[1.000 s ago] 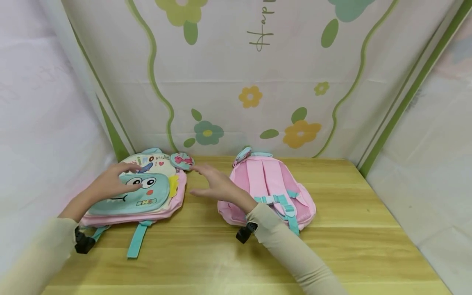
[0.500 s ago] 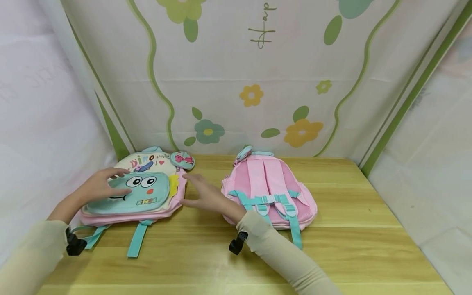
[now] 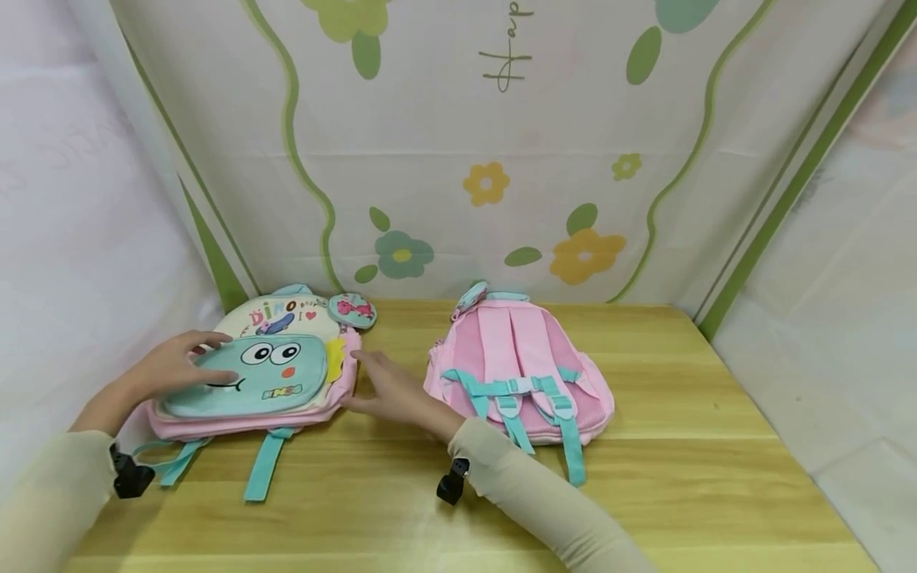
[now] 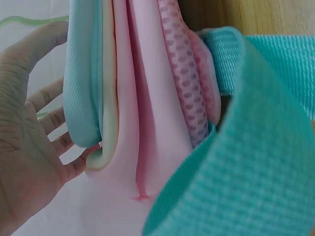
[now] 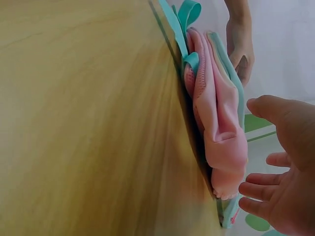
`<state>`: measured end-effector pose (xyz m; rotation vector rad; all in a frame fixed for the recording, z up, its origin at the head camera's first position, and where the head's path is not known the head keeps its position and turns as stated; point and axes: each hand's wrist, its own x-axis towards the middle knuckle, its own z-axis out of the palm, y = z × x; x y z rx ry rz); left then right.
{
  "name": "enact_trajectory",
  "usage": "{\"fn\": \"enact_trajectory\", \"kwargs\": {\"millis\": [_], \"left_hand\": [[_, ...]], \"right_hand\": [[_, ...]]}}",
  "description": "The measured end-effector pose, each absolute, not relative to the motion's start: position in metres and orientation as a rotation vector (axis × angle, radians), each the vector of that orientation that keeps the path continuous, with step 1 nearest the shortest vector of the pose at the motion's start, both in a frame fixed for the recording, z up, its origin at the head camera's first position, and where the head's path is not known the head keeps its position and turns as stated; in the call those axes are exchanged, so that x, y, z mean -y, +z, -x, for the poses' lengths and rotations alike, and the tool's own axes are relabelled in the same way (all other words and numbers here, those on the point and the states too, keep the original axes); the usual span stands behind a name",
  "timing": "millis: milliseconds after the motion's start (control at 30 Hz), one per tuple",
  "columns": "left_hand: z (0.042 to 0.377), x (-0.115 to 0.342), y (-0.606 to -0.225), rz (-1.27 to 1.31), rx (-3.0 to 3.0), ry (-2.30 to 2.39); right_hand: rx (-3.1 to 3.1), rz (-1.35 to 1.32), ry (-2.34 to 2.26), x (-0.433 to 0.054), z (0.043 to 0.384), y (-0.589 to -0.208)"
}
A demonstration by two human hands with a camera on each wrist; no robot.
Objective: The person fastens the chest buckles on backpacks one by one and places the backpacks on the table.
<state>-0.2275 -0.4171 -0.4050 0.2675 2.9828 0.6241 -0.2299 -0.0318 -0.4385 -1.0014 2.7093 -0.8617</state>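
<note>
On the left of the table lies a pink and cream backpack [image 3: 315,410], its mint front pocket [image 3: 286,374] with a cartoon face turned up. My left hand [image 3: 175,364] spreads over the pocket's left part; in the left wrist view its fingers [image 4: 49,96] extend along the pocket's outer face, and contact is unclear. Beside the right edge of that backpack is my right hand [image 3: 390,390], thumb and fingers apart. From the right wrist, its fingertips [image 5: 253,189] appear close to the pink side, with nothing held.
A second pink backpack [image 3: 523,358] lies straps up, right of my right hand. Mint straps [image 3: 265,465] trail toward me from the left backpack. A round pouch [image 3: 352,310] hangs at its upper right. Fabric walls [image 3: 430,103] enclose the wooden table [image 3: 680,477].
Both hands have moved left and slightly down toward the left backpack, the right one nearing its right edge. More of the second backpack's straps now shows. Neither backpack has visibly shifted.
</note>
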Motion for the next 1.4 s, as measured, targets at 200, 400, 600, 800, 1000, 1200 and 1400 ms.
{"fn": "enact_trajectory", "kwargs": {"millis": [200, 400, 600, 800, 1000, 1200, 1400], "left_hand": [[0.227, 0.421, -0.405, -0.253, -2.975, 0.621], [0.228, 0.422, -0.404, -0.237, -2.966, 0.602], [0.231, 0.423, -0.406, -0.246, -2.949, 0.584], [0.232, 0.422, -0.411, -0.254, -2.949, 0.591], [0.234, 0.423, -0.411, -0.239, -2.946, 0.584], [0.234, 0.423, -0.409, -0.228, -2.930, 0.577], [0.233, 0.422, -0.407, -0.195, -2.913, 0.566]], "right_hand": [[-2.688, 0.984, -0.870, 0.037, 0.230, -0.444], [-2.664, 0.956, -0.927, 0.042, 0.233, -0.451], [-2.615, 0.897, -1.020, 0.044, 0.235, -0.455], [-2.603, 0.896, -1.030, 0.046, 0.235, -0.458], [-2.612, 0.975, -1.039, 0.050, 0.238, -0.463], [-2.596, 0.979, -1.057, 0.052, 0.238, -0.466], [-2.606, 0.987, -1.058, 0.053, 0.236, -0.466]]}}
